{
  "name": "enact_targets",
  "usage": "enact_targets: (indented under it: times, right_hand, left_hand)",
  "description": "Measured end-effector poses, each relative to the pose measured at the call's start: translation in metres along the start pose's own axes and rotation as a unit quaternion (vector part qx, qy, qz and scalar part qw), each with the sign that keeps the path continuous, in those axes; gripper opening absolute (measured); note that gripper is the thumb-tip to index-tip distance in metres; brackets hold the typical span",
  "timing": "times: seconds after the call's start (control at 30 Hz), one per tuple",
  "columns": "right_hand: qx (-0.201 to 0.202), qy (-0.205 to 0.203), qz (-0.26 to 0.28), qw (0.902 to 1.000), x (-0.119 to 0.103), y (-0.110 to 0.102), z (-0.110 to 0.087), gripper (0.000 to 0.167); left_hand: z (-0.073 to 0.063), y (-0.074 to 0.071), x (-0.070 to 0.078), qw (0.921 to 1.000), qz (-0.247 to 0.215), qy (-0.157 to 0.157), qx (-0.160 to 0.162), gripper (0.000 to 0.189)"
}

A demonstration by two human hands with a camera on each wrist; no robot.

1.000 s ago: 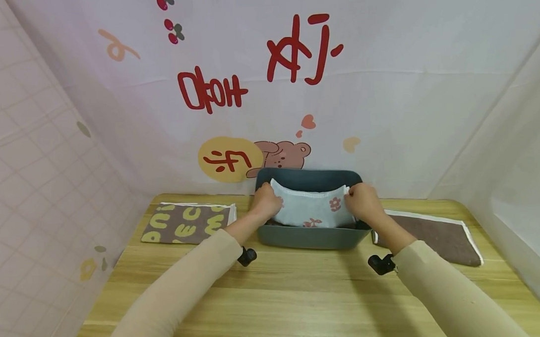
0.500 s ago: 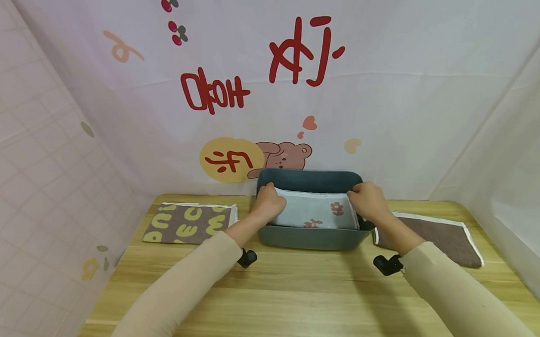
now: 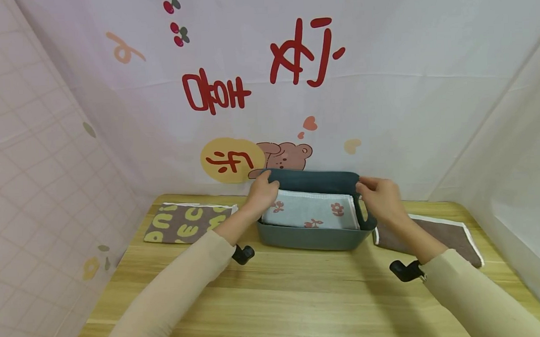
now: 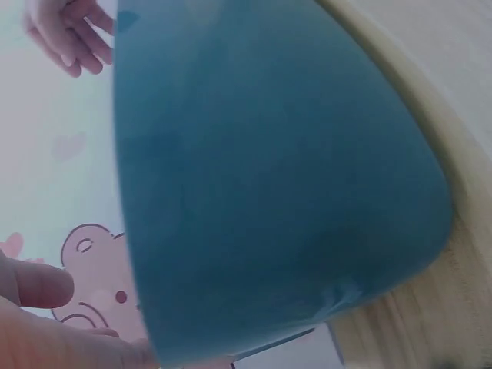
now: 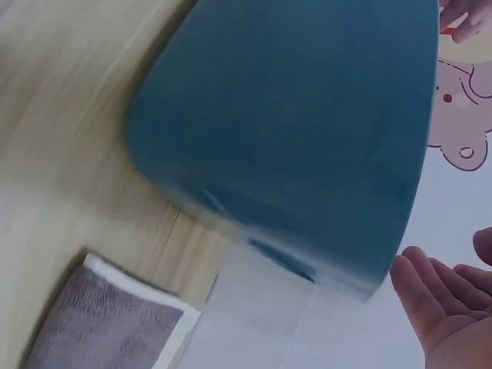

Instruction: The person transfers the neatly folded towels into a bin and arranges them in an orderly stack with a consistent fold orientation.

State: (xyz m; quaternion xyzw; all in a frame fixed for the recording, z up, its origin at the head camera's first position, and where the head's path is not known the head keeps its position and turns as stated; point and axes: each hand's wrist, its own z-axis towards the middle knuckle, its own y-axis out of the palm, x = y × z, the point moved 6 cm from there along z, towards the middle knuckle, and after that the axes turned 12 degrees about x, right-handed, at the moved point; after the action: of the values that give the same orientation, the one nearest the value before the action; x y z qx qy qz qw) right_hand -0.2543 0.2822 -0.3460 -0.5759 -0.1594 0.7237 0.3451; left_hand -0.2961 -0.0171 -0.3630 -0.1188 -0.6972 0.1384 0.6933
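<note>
the light blue flowered cloth (image 3: pixel 313 210) lies folded and flat within the teal bin (image 3: pixel 312 239), towards its near wall, with neither hand holding it. the step in hand is judged to be the finish of placing that cloth. the next move would call for drawing both hands off the rim without dragging the bin or snagging the cloth. the left hand (image 3: pixel 263 193) is at the bin's far left corner, thumb and fingers spread apart, gripping nothing. the right hand (image 3: pixel 381 199) is at the far right corner, fingers extended, fingertips at the rim, thumb apart. both forearms reach inward from the near corners. a lettered cloth (image 3: pixel 187 223) lies left of the bin, a brown cloth (image 3: pixel 437 234) right.
</note>
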Motion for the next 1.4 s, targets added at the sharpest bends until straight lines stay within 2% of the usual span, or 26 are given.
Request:
enact_targets:
  times: [0.23, 0.47, 0.63, 0.77, 0.97, 1.1, 1.3, 1.4]
  right_hand:
    - [0.024, -0.021, 0.015, 0.9994, 0.004, -0.019, -0.006, 0.054]
    - [0.040, -0.045, 0.002, 0.9982, 0.013, -0.034, -0.019, 0.054]
    - [0.045, -0.037, -0.011, 0.9983, 0.026, -0.048, -0.027, 0.058]
    - [0.056, -0.035, -0.024, 0.9976, 0.036, -0.064, -0.034, 0.058]
    - [0.099, -0.021, -0.038, 0.9942, 0.055, -0.086, -0.044, 0.054]
    - [0.127, -0.001, -0.028, 0.9915, 0.070, -0.097, -0.051, 0.053]
    - [0.146, 0.020, -0.015, 0.9889, 0.095, -0.112, -0.063, 0.056]
    - [0.146, 0.019, -0.032, 0.9886, 0.106, -0.119, -0.068, 0.057]
  left_hand:
    - [-0.005, -0.005, 0.008, 0.9992, -0.036, 0.021, 0.001, 0.059]
    - [-0.024, -0.001, 0.016, 0.9962, -0.008, 0.083, 0.024, 0.058]
    - [-0.039, 0.011, 0.022, 0.9918, 0.004, 0.126, 0.016, 0.059]
    - [-0.051, 0.021, 0.027, 0.9878, -0.013, 0.155, 0.002, 0.059]
    - [-0.067, 0.037, 0.032, 0.9844, -0.018, 0.175, -0.014, 0.061]
    - [-0.077, 0.050, 0.035, 0.9813, -0.021, 0.191, -0.020, 0.063]
    - [-0.094, 0.070, 0.042, 0.9726, -0.013, 0.230, -0.029, 0.062]
    - [-0.102, 0.080, 0.046, 0.9665, -0.001, 0.255, -0.031, 0.062]
